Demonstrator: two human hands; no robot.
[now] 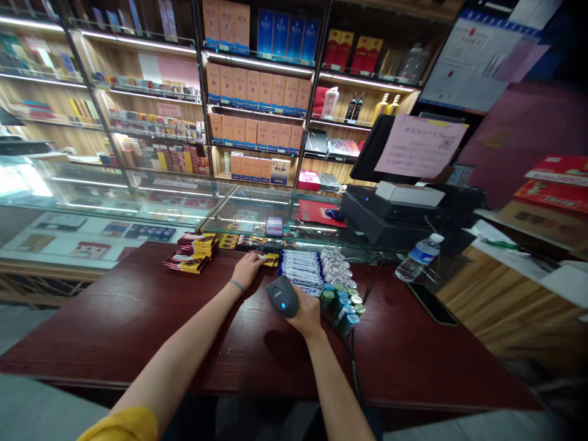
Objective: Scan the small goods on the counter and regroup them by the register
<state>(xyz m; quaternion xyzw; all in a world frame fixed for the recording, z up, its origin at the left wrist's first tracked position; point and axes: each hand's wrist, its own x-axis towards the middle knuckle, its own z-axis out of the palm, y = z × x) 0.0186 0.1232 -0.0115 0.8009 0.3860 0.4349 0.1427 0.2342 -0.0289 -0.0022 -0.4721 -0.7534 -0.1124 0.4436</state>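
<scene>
My right hand (307, 311) is closed around a black barcode scanner (281, 296) with a small blue light, held above the dark red table. Farther forward, my left hand (247, 271) has its fingers closed at the edge of a small yellow-and-brown packet (270, 260); the fingertips are partly hidden. A stack of similar yellow and dark red packets (193, 252) lies to the left of that hand. Just beyond the scanner are rows of blue-and-white wrapped sticks (301, 267). Beside them stand pale-topped small tubes (336, 267) and several green and blue cylinders (342, 306).
The dark red table (138, 324) meets a glass display counter (184, 208). A water bottle (419, 257) and a phone (432, 303) are on the right. Behind them stands a black register with a monitor (374, 147). A black cable (353, 361) crosses the table. Boxed goods fill the shelves.
</scene>
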